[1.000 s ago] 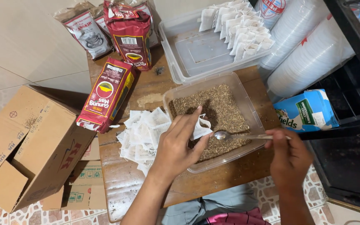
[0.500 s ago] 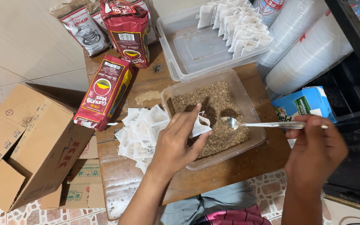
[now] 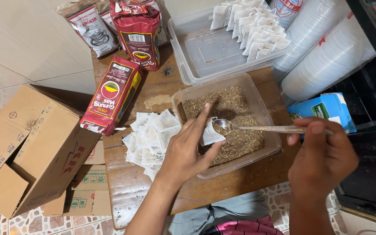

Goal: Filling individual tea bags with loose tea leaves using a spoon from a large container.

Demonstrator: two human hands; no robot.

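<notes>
White filter bag [image 3: 211, 135] pinched in left hand [image 3: 186, 150] fingers, right hand [image 3: 323, 154] fingers clamped on spoon [image 3: 257, 128] above tea tub [image 3: 264, 102] rim

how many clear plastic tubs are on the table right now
2. One clear plastic tub holding loose brown tea sits under the left hand and the spoon; the other tub, behind it, holds filled white sachets.

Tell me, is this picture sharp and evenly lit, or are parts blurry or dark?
Head view: the left hand, paper pouch and spoon are sharp; the right hand slightly soft; the right-side shelf falls into dark shadow; straight edges bow outward.
</notes>
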